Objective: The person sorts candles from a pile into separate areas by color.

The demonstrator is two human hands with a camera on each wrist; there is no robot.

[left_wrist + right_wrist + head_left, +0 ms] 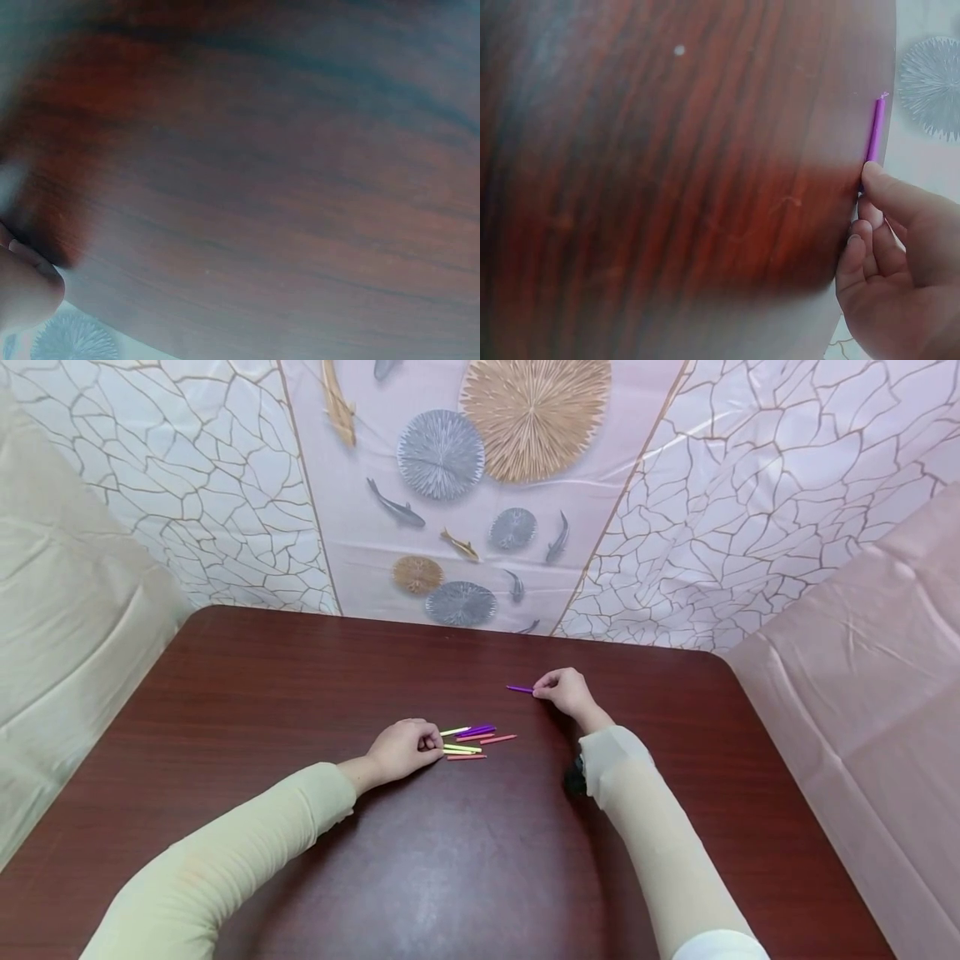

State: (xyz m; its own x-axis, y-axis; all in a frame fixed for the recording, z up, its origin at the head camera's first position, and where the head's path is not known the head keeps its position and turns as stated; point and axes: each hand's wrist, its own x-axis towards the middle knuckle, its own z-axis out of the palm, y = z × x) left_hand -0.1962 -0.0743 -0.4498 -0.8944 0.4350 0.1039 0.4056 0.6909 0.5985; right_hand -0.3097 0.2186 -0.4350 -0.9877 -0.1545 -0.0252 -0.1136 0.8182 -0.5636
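Note:
My right hand [567, 692] pinches one end of a thin purple candle [520, 689] between thumb and finger, above the far part of the table. The right wrist view shows the candle [875, 131] pointing away from the fingertips of my hand [911, 262], its pale wick at the free end. Loosely curled, my left hand [405, 749] rests on the table at the left side of several thin candles: yellow [462, 748], purple [476, 731] and red [498, 739]. Whether its fingertips touch them is unclear. The left wrist view catches only part of this hand [28, 289].
The dark red-brown wooden table [420, 860] reaches back to a patterned curtain [442, 560]. Plain pale cloth hangs at the left [67, 593] and right [870, 668]. A small black object [575, 778] is by the right sleeve cuff.

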